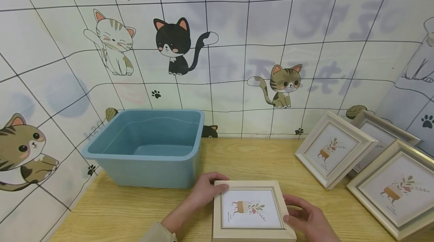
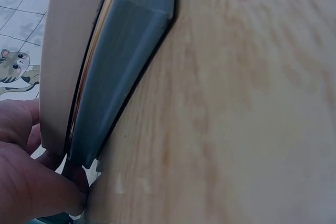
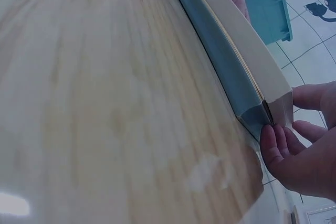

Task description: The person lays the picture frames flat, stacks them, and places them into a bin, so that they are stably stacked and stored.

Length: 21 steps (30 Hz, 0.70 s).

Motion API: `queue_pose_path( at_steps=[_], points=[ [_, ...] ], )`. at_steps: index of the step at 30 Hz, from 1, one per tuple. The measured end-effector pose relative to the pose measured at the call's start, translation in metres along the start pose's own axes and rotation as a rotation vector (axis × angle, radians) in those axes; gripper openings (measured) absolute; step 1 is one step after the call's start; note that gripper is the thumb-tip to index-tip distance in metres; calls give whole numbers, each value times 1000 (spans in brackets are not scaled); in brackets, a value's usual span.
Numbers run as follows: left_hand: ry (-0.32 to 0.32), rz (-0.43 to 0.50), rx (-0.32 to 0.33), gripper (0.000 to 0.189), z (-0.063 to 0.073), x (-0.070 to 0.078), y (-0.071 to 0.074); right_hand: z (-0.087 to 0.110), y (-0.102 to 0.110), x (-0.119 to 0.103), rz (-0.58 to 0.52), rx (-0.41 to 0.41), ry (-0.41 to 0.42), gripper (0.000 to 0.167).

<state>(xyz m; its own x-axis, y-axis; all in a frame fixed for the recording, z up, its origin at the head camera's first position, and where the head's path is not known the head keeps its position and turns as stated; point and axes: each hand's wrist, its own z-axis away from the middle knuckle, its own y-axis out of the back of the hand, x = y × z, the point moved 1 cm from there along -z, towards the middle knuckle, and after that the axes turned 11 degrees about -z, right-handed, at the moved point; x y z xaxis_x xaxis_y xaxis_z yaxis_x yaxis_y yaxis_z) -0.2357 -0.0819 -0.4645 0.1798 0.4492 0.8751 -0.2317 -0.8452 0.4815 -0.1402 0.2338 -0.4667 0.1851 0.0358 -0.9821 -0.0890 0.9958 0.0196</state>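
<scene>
Where the lower middle of the head view shows a cream picture frame (image 1: 251, 209), the left hand (image 1: 207, 191) grips its upper left corner with the thumb on top, while the right hand (image 1: 306, 215) grasps its right edge between thumb and fingers. Directly under the cream frame, the left wrist view shows a blue layer (image 2: 116, 72), a thin dark gap between them. Both rest on the wooden desk (image 1: 244, 159). Just beyond the left hand, left of centre, sits a blue tub (image 1: 154, 172). At the right, a pale frame (image 1: 329, 151), a grey-brown frame (image 1: 403, 133) partly behind it, and a gold-edged frame (image 1: 398, 187) stand tilted. Across the top, a white wall (image 1: 230, 121) carries black lines and cartoon cats.
</scene>
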Motion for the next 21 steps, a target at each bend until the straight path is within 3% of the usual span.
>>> queue_pose_path(
  at_steps=[4,7,12,21],
  points=[
    [6,1,-7,19,1,1,1,1,5,-4,-23,-61,34,61],
    [10,7,-13,18,1,3,1,0,12,-17,-17,-94,129,55],
    [6,15,-16,18,0,1,1,-5,33,-55,80,-57,347,50],
    [9,24,-20,18,0,-1,2,-13,76,-129,334,59,570,55]
  ],
)
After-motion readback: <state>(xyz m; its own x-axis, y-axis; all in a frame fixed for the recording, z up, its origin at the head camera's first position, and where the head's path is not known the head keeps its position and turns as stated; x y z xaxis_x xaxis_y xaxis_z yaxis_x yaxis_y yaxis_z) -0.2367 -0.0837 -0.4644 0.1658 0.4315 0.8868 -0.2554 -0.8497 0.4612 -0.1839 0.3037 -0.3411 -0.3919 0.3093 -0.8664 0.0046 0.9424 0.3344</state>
